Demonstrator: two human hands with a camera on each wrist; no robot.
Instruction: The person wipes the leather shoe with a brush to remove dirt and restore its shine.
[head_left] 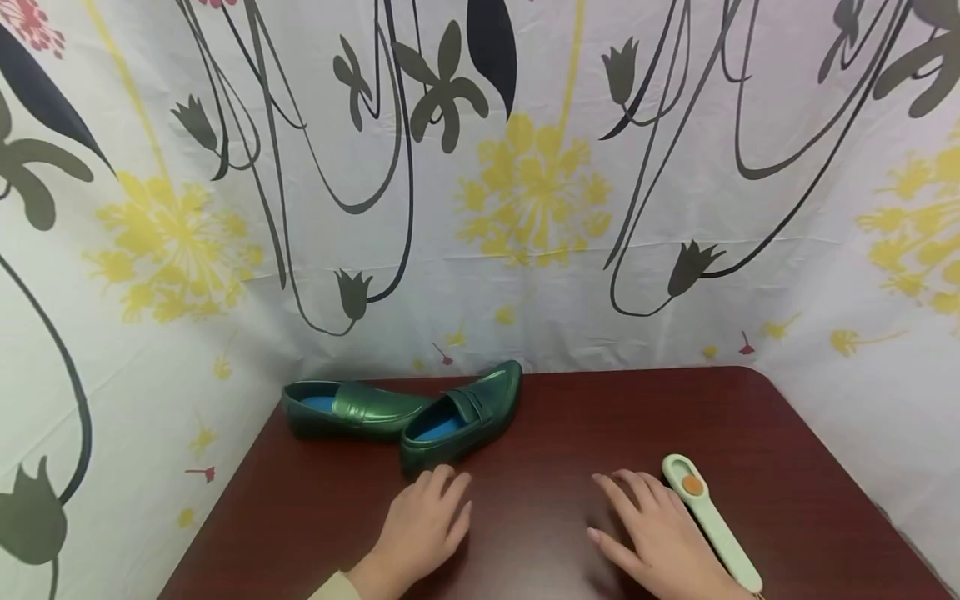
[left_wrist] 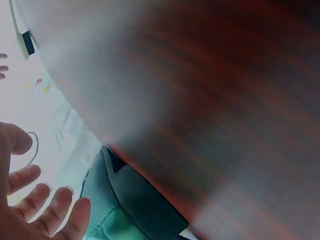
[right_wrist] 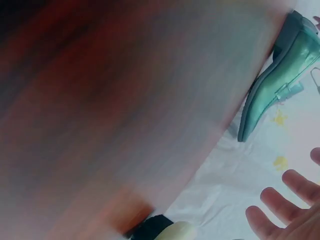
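Two green loafers with blue insoles are at the back left of the table; the left loafer (head_left: 360, 410) lies sideways and the right loafer (head_left: 480, 408) angles across its toe. Just in front of the right loafer's heel is my left hand (head_left: 420, 527), fingers relaxed and holding nothing. My right hand (head_left: 660, 533) hovers at the front right, fingers spread loosely, its grasp empty. Close beside it lies a pale green stick-like tool (head_left: 716, 529) with an orange button. In the left wrist view, a loafer's heel (left_wrist: 145, 200) appears near the fingers (left_wrist: 62, 212).
The dark red-brown table (head_left: 570, 433) has a rounded far right corner. Behind it and on both sides hangs a white cloth (head_left: 525, 308) printed with grey and yellow flowers.
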